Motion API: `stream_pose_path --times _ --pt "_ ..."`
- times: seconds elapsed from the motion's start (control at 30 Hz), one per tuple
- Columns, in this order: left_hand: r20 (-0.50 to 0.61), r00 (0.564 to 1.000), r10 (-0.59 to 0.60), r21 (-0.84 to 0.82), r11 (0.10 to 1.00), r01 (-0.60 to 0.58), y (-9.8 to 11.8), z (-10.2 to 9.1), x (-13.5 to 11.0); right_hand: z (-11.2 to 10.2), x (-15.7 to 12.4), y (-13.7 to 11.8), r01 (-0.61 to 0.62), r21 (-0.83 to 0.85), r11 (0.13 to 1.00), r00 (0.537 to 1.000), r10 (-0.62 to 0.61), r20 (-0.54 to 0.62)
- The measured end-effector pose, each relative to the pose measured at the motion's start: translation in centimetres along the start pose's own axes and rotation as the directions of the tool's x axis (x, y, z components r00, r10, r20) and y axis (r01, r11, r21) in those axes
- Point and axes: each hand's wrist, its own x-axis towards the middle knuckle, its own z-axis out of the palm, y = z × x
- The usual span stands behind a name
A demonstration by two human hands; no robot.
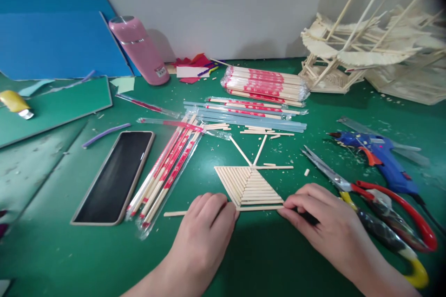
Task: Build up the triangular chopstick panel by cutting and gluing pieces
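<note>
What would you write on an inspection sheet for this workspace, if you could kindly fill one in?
Surface: green tabletop, with small wood scraps scattered on it.
Job's things: panel of wooden sticks lies flat; a longer stick runs along its near edge.
Hands: left hand curls over the longer stick; right hand pinches its right end.
Clutter: smartphone, wrapped chopsticks beside it; scissors and blue hot-glue gun on the right.
Cables: black cord runs from the hot-glue gun to the picture's right edge.
Surroundings: pink flask, blue board and stick-built model towards the back; pale wall behind.
</note>
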Motion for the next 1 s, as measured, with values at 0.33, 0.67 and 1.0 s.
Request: stream_pose_path --times 0.33,0.67,1.0 --pt "0.004 1.0 0.019 0.012 1.0 -0.019 -0.1 0.3 -0.1 -0.2 0.1 -0.1 -0.048 0.037 0.998 0.999 0.048 -0.011" --pt "-0.009 0.997 0.08 0.053 0.995 -0.079 -0.5 0.7 -0.6 -0.8 -0.4 -0.5 -0.193 -0.004 0.981 0.978 0.192 0.084" --pt "-0.018 0.996 0.082 0.024 0.996 -0.082 -1.1 0.5 -0.3 -0.9 -0.1 -1.3 -0.207 0.074 0.976 0.976 0.201 0.086"
